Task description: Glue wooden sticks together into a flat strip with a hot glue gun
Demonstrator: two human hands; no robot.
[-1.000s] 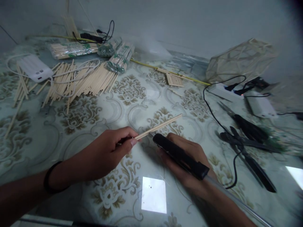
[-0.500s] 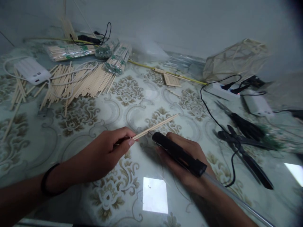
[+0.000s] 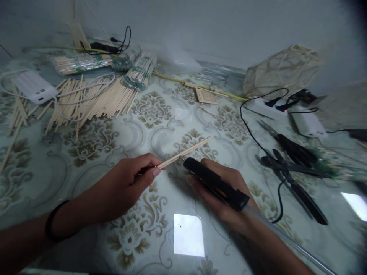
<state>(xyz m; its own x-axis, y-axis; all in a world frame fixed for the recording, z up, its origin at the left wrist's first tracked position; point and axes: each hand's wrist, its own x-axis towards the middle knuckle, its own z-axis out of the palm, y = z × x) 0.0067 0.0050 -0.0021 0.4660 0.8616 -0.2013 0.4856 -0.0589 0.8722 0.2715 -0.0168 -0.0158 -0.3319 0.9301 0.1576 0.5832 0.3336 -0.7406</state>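
My left hand (image 3: 129, 187) pinches pale wooden sticks (image 3: 189, 150) between thumb and fingers. They look like two thin sticks lying side by side, slanting up to the right above the table. My right hand (image 3: 226, 191) is wrapped round a black glue gun (image 3: 215, 183), its metal nozzle at or very near the underside of the sticks, about mid-length. From the gun's back end a long translucent glue stick (image 3: 292, 238) runs toward the lower right. Whether fresh glue lies on the wood is too small to tell.
Loose wooden sticks (image 3: 110, 97) and bagged bundles (image 3: 83, 63) lie at back left, beside a white power bank (image 3: 36, 87). Scissors (image 3: 292, 147), black-handled cutters (image 3: 304, 196), a power strip (image 3: 266, 109) and a stick-built frame (image 3: 282, 72) stand at right. A small wooden panel (image 3: 206, 96) lies behind.
The whole view has shifted slightly left. Both hands keep their grips, and the glue gun's nozzle sits marginally farther along the sticks from my left hand.
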